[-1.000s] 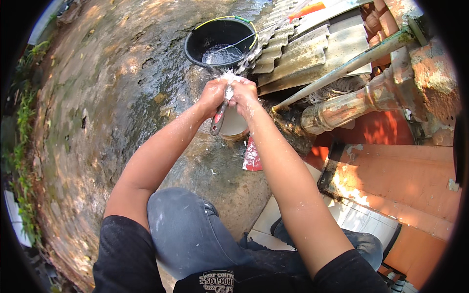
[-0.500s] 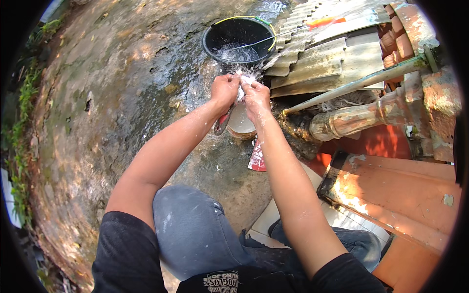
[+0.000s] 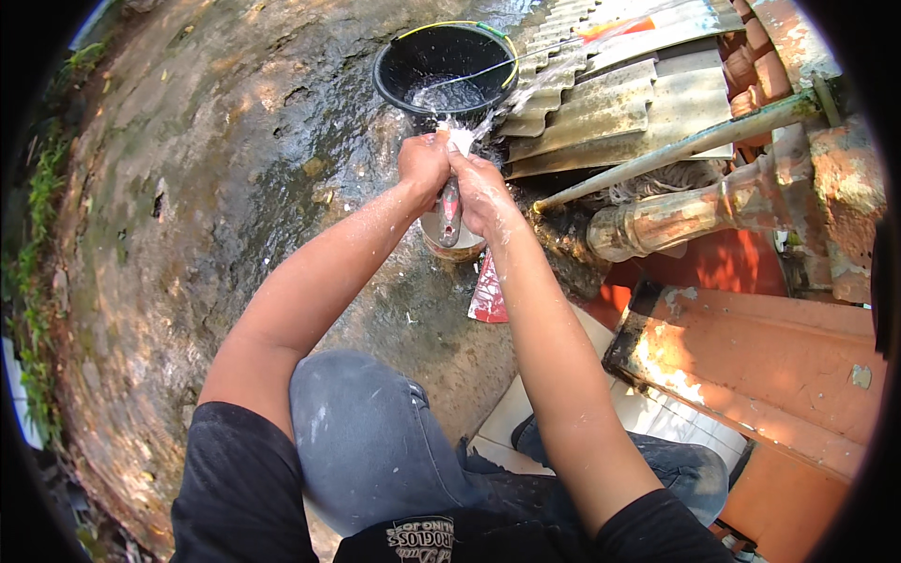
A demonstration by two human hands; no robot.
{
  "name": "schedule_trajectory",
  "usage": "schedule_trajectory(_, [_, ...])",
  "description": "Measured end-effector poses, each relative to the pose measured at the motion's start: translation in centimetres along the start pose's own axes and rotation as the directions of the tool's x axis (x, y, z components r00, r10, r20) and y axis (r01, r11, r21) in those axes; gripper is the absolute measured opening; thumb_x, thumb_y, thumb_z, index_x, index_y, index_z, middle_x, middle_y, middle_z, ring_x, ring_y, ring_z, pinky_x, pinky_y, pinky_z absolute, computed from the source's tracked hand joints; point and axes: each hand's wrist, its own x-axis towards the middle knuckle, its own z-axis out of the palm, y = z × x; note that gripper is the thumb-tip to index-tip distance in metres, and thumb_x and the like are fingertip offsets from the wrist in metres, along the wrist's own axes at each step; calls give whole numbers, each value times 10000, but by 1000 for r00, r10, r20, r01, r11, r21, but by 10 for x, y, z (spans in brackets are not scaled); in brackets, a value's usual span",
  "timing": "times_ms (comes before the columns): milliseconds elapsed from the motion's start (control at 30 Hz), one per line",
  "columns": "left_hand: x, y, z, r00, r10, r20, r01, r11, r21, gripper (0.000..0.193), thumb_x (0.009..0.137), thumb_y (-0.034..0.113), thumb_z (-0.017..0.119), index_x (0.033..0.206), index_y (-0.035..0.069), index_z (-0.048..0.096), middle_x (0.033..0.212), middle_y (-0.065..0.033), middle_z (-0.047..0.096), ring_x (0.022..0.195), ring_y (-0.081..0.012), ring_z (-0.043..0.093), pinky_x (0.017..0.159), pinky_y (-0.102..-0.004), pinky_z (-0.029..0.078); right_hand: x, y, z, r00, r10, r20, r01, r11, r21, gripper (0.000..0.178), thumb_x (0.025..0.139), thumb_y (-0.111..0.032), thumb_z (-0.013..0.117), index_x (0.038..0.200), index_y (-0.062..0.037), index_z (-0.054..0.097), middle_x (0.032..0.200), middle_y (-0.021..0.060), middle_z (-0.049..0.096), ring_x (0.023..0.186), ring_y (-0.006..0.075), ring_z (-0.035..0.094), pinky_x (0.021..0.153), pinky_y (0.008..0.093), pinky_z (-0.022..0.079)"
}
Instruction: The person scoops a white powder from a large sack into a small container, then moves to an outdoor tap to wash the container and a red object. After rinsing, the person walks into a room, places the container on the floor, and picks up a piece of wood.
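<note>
The tool (image 3: 450, 202), apparently a brush though its white head is blurred by spray (image 3: 485, 127), is clamped between the left hand (image 3: 424, 164) and right hand (image 3: 481, 190), which are pressed together. Its handle (image 3: 450, 227) is directed rearward above the tub (image 3: 458, 254), presumably so that spray is thrown forward, near the black bucket (image 3: 405, 64).

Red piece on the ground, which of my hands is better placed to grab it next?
Probably your right hand: the red piece lies beside your right forearm, nearer that hand than your left hand. Both hands are on the tool, though.
</note>
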Motion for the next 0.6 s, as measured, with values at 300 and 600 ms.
schedule_trajectory(300, [-24,5,-37,769,574,280,-524,317,791,445,864,384,771,1073,-3,700,1059,-220,693,1076,-379,668,901,-486,551,-103,-47,-95,970,-116,-215,-54,756,-652,265,1018,-116,571,1267,-42,627,864,65,706,607,102,576,523,269,499])
schedule_trajectory(600, [12,-25,-47,902,117,416,-424,423,800,329,871,201,682,1110,-20,731,1019,-287,727,985,-452,713,910,-501,565,-144,51,-216,933,-19,-360,-350,194,-917,348,938,-182,643,1251,-45,713,1013,195,738,865,285,708,816,395,549])
